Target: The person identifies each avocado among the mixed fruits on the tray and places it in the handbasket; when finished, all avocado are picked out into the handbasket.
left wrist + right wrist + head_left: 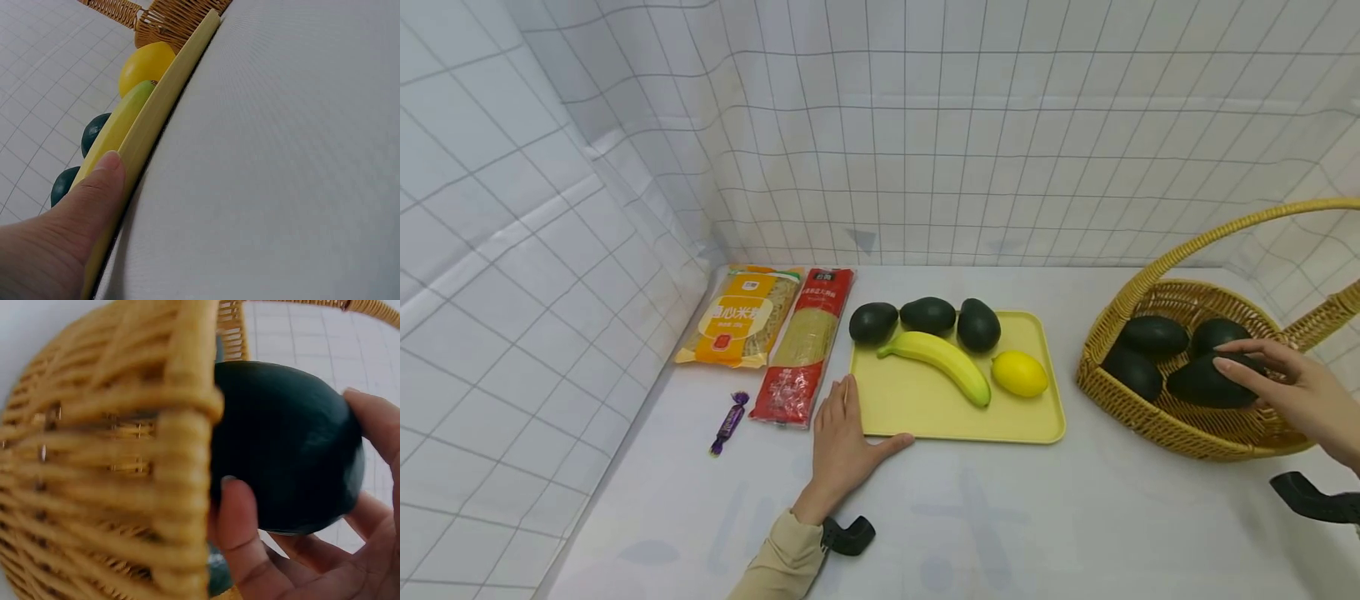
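Note:
In the head view my right hand [1292, 383] grips a dark green avocado [1206, 383] inside the wicker basket [1195, 446]. The right wrist view shows thumb and fingers curled round that avocado [287, 444], beside the basket's rim [187, 450]. Several more avocados [1153, 336] lie in the basket. My left hand [845, 450] rests at the near left corner of a yellow tray [925, 421], fingers straight, its thumb along the near rim. On the tray are a banana [943, 360], a lemon [1019, 373] and three avocados [928, 315] near its back edge.
Left of the tray lie a red noodle packet [805, 350] and an orange pasta bag [743, 321]. A purple-wrapped candy [729, 423] is in front of them. The basket's tall handle [1217, 229] arches above it. Gridded white cloth [925, 167] hangs behind the table.

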The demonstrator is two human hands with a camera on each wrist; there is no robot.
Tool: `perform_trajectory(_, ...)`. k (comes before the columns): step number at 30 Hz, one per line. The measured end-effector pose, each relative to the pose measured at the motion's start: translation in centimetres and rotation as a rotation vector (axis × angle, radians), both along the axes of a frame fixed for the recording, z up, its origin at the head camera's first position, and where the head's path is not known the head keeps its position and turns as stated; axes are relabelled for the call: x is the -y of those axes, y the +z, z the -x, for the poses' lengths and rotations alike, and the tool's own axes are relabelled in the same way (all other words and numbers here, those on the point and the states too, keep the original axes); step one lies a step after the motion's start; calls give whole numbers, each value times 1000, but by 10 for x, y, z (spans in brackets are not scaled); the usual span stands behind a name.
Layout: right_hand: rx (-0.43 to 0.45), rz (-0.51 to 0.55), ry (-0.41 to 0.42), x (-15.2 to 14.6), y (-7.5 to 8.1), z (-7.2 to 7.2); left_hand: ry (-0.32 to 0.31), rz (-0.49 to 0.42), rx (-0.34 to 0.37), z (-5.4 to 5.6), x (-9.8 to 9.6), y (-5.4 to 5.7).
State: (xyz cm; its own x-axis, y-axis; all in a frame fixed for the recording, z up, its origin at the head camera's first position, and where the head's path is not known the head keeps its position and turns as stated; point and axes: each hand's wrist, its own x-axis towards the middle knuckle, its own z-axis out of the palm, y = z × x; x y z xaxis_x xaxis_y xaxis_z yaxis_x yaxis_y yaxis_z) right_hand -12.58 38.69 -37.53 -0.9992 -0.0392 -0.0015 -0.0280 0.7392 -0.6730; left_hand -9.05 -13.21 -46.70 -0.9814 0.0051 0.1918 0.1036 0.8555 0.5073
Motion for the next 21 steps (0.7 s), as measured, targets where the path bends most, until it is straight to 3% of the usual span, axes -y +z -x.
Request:
perform_trajectory(5,97,-29,25,-5,-3,6,2,1,-3,0,0,1)
perform_trajectory(12,214,-52,130,-5,-6,9,3,2,8,0,-1,0)
perform_trajectory(21,212,-81,195,-3,-8,13,5,4,-8,1,0,-2)
